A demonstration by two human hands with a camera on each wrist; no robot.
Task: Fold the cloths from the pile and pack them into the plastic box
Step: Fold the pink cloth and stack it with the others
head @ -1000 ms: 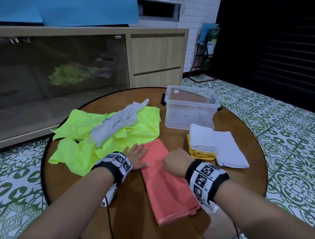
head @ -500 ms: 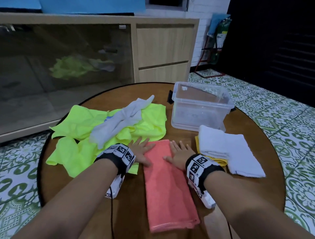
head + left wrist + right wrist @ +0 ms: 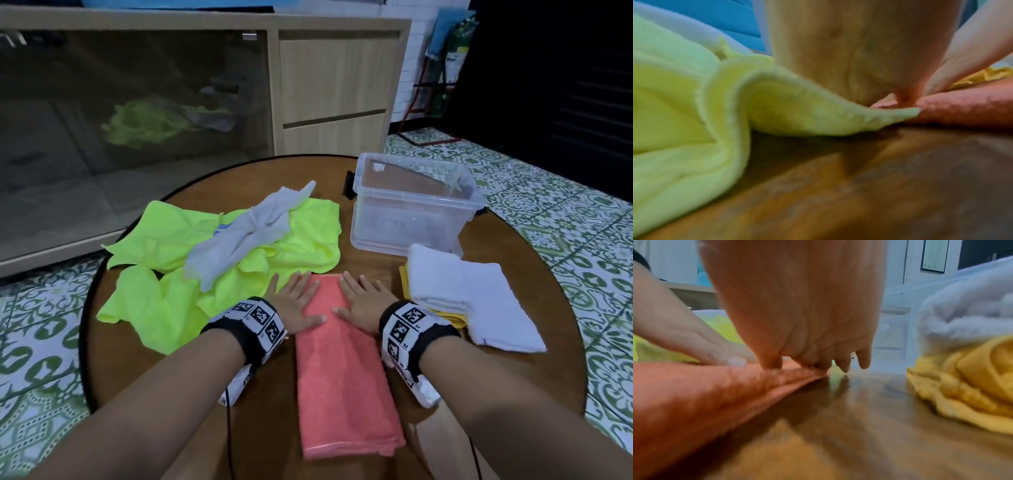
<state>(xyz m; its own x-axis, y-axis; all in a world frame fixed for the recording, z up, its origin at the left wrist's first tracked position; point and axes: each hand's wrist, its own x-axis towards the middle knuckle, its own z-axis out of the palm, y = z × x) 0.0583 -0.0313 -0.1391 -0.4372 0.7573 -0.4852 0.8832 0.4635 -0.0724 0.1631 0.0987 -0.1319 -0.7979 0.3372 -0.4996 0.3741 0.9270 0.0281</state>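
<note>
Your left hand (image 3: 297, 305) and right hand (image 3: 363, 303) lie flat, gripping nothing, on the coral cloth (image 3: 346, 383) — smooth toward you, evenly, before folding.

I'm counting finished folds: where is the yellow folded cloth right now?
In the head view the yellow folded cloth lies right of centre on the round table, under the folded white towel, in front of the plastic box.

Floor: green-and-white patterned tiles (image 3: 565, 212)
Furniture: pale wooden cabinet (image 3: 335, 78) – smoked glass door (image 3: 137, 130) at left; round brown table (image 3: 267, 370)
Wall: white brick (image 3: 411, 68) – dark shutter (image 3: 565, 85) right
</note>
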